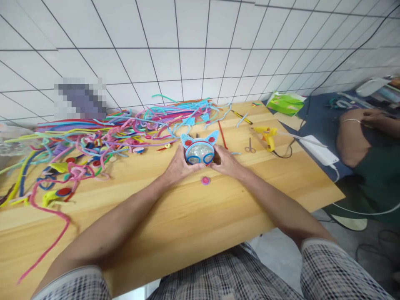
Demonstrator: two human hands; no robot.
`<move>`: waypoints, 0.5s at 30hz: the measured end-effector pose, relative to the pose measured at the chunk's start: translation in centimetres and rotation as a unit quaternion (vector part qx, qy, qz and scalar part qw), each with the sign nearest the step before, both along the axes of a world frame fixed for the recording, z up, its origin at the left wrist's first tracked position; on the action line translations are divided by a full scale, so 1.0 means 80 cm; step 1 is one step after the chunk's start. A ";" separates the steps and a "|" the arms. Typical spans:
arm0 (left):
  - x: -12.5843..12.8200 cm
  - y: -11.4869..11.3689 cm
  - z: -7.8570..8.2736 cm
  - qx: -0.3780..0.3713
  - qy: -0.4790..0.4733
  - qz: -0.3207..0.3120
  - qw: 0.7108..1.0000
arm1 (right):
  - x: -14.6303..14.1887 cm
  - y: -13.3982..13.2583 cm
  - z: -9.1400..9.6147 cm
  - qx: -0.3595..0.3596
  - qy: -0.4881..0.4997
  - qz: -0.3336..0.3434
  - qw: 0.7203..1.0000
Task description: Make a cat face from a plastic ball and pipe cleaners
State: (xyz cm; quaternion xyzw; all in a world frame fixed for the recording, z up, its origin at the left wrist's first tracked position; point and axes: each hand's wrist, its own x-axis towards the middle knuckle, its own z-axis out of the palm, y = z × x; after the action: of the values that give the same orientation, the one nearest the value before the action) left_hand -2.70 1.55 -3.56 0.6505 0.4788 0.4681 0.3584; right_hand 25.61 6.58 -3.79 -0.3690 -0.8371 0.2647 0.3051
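Between my two hands is a round, clear glittery ball (200, 151) with blue pipe-cleaner ears that have red centres, and blue curved outlines on its front. My left hand (181, 163) is wrapped round its left side, thumb along the lower edge. On the other side my right hand (225, 161) grips it the same way, the thumbs nearly meeting below. A small pink and purple coil (205, 180) lies on the wooden table (187, 216) just in front of the ball. What the ball rests on is hidden.
Many coloured pipe cleaners (103, 141) pile up along the left and back. To the right lie scissors (250, 146), a yellow glue gun (265, 135) with its cord, a utility knife (243, 117) and a red pipe cleaner (223, 135). Another person's arm (350, 133) is at far right, beside a white power strip (318, 151).
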 end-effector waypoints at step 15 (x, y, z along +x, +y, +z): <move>-0.007 -0.001 0.012 0.014 -0.088 -0.039 0.995 | 0.006 -0.001 -0.009 -0.037 0.033 -0.009 0.999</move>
State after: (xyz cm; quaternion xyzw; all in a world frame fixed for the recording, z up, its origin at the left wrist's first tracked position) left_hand -3.24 1.47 -2.61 0.6302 0.4131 0.5156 0.4078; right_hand 26.07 6.51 -4.52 -0.3791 -0.8128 0.3044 0.3210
